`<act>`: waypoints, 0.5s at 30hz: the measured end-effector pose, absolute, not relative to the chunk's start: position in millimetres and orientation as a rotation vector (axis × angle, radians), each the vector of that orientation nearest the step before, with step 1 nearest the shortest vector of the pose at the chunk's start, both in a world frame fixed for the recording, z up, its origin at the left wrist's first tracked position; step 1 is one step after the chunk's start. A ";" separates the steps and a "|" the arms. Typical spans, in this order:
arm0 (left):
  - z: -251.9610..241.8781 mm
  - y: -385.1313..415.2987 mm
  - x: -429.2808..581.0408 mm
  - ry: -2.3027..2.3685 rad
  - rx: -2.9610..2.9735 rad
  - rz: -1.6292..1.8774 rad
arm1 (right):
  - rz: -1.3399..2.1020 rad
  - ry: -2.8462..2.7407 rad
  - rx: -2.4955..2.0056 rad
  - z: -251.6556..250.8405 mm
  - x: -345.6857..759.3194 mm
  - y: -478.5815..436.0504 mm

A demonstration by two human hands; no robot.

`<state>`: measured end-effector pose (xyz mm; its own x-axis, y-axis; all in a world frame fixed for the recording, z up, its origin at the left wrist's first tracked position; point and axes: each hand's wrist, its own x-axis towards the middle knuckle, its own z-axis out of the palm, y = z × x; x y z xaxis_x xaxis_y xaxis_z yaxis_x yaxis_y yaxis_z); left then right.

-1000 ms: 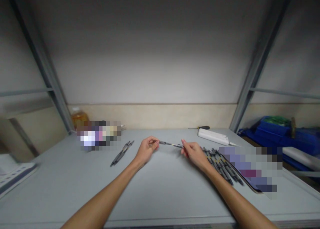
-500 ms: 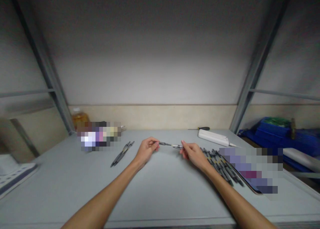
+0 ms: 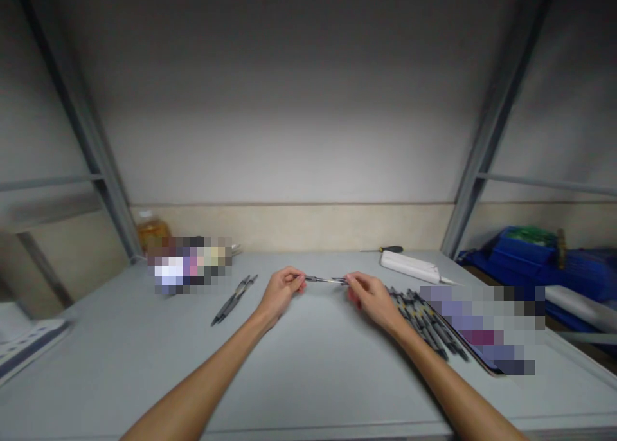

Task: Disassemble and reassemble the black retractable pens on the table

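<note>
- Midway above the table [image 3: 308,370], fingertips of the left hand [image 3: 279,293] and right hand [image 3: 369,297] pinch opposite ends of a pen [image 3: 326,279], keeping it level and clear of the surface.
- Just right, a pile of pens [image 3: 427,317] lies within the right hand's easy reach.
- Farther left, two pens [image 3: 234,298] lie side by side, set apart from the pile.

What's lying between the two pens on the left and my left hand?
Nothing: in the head view only bare grey table separates the two pens from the left hand, which grips another pen.
</note>
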<state>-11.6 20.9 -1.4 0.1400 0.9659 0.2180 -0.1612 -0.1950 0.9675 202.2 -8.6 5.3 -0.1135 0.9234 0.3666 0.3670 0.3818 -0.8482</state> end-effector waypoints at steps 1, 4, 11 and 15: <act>-1.7 21.4 -12.0 0.880 1.306 1.310 | 0.716 -1.674 -1.119 5.4 202.2 -8.4; -2.7 22.3 -12.8 0.874 1.273 1.297 | 0.671 -1.706 -1.108 6.1 201.9 -9.1; 0.1 19.1 -11.3 0.868 1.267 1.264 | 0.658 -1.785 -1.259 8.6 200.0 -12.7; 2.6 18.3 -10.8 0.901 1.235 1.266 | 0.562 -1.771 -1.157 9.3 200.2 -12.7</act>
<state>-10.8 18.3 2.6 0.1409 0.9799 0.1412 -0.1878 -0.1135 0.9756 200.2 -12.7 9.3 -0.1385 0.8849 0.4447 0.4663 0.4544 -0.7590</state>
